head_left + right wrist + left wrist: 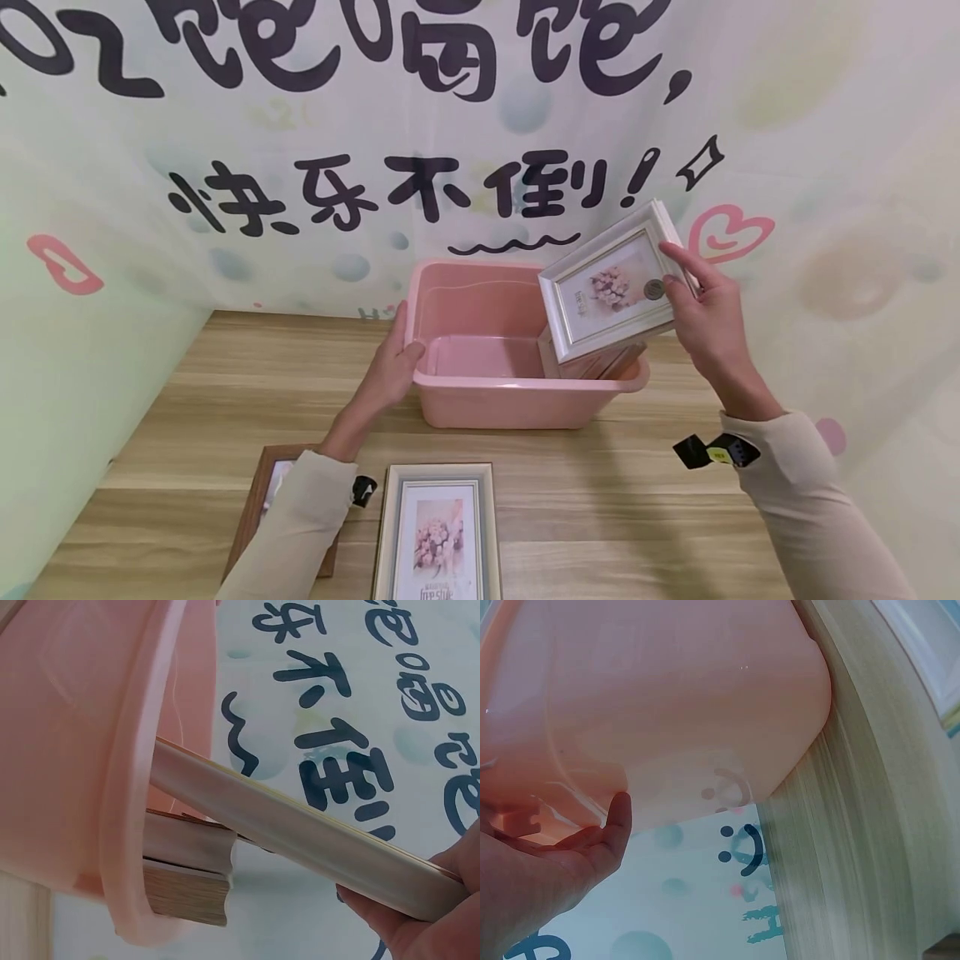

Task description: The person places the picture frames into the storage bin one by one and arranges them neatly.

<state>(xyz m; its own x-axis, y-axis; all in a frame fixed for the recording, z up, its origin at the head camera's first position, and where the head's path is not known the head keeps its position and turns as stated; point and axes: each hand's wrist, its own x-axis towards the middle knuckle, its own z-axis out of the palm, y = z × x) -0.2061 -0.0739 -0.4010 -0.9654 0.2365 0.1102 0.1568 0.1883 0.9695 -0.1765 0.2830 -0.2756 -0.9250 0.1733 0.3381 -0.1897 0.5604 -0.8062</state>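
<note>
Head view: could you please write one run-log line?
left hand: grips tub | right hand: holds white frame | table: brown frame, cream frame

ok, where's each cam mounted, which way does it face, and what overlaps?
Head: on the head, facing forward and down at the pink tub; both sleeves and both hands show, left hand and right hand.
Left wrist: on that wrist, facing the tub's outer wall; left hand at lower left.
Right wrist: on that wrist, facing along the white frame's edge toward the tub; right hand partly visible, lower right.
Shared: head and right wrist both show the held frame.

Left hand (390,360) gripping, right hand (708,317) pinching, arms (806,492) stretched forward
</note>
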